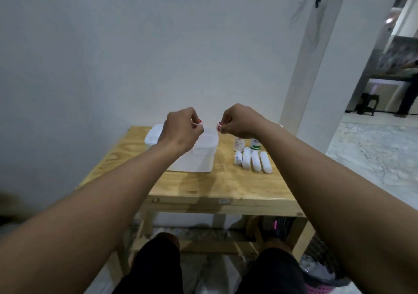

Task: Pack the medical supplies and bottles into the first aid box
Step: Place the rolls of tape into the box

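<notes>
Hovering over the translucent white plastic first aid box (199, 156) on the pale wooden table (226, 185), the left hand (183, 128) and right hand (239, 122) each pinch a small white-and-red piece (198, 123). A slack pinch could drop either piece outside the box, among the white wrapped bandage rolls (253, 161) lying just beside it.

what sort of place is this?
Probably a home, not a clinic: plywood table against a plain white wall, marbled floor, doorway to another room with a stool.
</notes>
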Tool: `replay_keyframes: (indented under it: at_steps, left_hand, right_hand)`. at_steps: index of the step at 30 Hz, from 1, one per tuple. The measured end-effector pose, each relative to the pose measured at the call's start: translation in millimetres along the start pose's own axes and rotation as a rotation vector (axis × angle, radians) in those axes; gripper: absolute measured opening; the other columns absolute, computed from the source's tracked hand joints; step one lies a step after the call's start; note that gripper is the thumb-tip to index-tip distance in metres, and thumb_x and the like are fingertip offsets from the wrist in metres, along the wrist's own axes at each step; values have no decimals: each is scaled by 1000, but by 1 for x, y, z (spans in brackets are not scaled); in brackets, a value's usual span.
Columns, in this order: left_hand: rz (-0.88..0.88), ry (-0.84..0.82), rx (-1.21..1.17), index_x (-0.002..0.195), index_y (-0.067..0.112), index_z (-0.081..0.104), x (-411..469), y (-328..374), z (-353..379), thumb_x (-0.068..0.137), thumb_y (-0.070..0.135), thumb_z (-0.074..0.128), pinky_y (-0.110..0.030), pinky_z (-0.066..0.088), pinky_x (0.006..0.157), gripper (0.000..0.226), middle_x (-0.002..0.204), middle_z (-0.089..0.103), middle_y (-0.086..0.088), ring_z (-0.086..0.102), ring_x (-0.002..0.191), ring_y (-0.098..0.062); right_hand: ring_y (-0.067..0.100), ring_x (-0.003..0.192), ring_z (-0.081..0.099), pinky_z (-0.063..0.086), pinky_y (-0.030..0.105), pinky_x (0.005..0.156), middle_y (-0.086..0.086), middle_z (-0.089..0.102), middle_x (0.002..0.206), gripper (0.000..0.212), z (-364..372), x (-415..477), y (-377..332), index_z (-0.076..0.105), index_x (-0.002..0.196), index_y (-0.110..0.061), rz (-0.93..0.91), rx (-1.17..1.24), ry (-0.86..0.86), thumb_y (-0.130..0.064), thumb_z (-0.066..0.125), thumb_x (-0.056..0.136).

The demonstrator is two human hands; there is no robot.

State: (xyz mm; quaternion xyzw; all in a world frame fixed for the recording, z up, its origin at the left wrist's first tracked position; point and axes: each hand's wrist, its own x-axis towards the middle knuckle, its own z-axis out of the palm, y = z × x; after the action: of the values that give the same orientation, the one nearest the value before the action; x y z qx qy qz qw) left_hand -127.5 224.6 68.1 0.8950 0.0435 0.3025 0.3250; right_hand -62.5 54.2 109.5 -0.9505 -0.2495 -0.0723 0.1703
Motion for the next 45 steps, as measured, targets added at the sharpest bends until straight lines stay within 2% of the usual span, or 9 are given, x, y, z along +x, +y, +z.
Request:
replay_keyframes:
  at_steps: [4, 7, 12, 18, 22, 28, 32, 38, 45]
  left_hand:
    - [-64, 4, -18, 84, 16, 69, 13, -28, -27, 84, 19, 70, -30, 54, 68, 4, 82, 68, 0, 66, 77, -18]
    - [-121, 1, -43, 86, 13, 71, 19, -49, -45, 82, 17, 73, -23, 50, 59, 6, 79, 68, 2, 65, 71, -15]
    - [-195, -53, -18, 93, 14, 70, 24, -79, -61, 82, 19, 77, -19, 41, 50, 13, 81, 67, 5, 60, 66, -4]
    - [-232, -184, 5, 115, 17, 69, 31, -101, -61, 77, 33, 84, -24, 46, 69, 44, 102, 73, 0, 65, 91, -13]
    - [-233, -281, 31, 112, 16, 76, 36, -107, -63, 76, 35, 84, -26, 48, 82, 41, 108, 74, 2, 65, 104, -16]
    - [-244, -386, 89, 101, 23, 80, 44, -113, -65, 73, 34, 85, -30, 53, 83, 31, 102, 74, 6, 64, 101, -15]
    - [-237, -433, 157, 108, 19, 78, 51, -112, -60, 73, 31, 85, -26, 45, 72, 37, 101, 71, 5, 62, 98, -16]
    - [-297, -533, 265, 108, 15, 79, 67, -114, -60, 75, 26, 81, -38, 54, 94, 35, 113, 71, 0, 63, 105, -23]
    - [-297, -633, 290, 111, 15, 78, 77, -116, -56, 75, 31, 80, -42, 54, 97, 39, 120, 69, -2, 63, 107, -25]
  right_hand:
    - [22, 84, 72, 59, 36, 77, 4, 74, 88, 16, 6, 23, -29, 74, 90, -12, -42, 69, -29, -27, 74, 85]
    - [21, 75, 74, 59, 30, 70, 2, 73, 81, 15, 18, 37, -48, 72, 83, -16, -66, 113, -58, -30, 75, 85]
    - [17, 76, 72, 59, 32, 73, -1, 72, 84, 16, 40, 51, -67, 70, 85, -16, -99, 152, -110, -30, 77, 83]
    - [17, 81, 68, 58, 38, 79, 0, 66, 103, 33, 60, 61, -77, 63, 106, -20, -105, 185, -126, -32, 80, 79]
    - [19, 88, 68, 56, 36, 83, 2, 66, 113, 54, 69, 72, -80, 62, 125, -17, -95, 183, -163, -33, 83, 78]
    - [17, 79, 66, 47, 27, 62, 2, 75, 94, 29, 79, 80, -90, 78, 105, -13, -138, 123, -215, -28, 81, 80]
    - [20, 89, 67, 53, 31, 74, 4, 76, 100, 31, 86, 83, -95, 78, 109, -12, -166, 107, -225, -26, 80, 81]
    - [23, 95, 67, 55, 35, 84, 5, 75, 104, 32, 88, 88, -97, 77, 112, -10, -176, 117, -247, -22, 80, 82]
    - [21, 97, 67, 48, 29, 76, 3, 75, 106, 33, 85, 89, -98, 77, 112, -10, -192, 90, -274, -24, 79, 82]
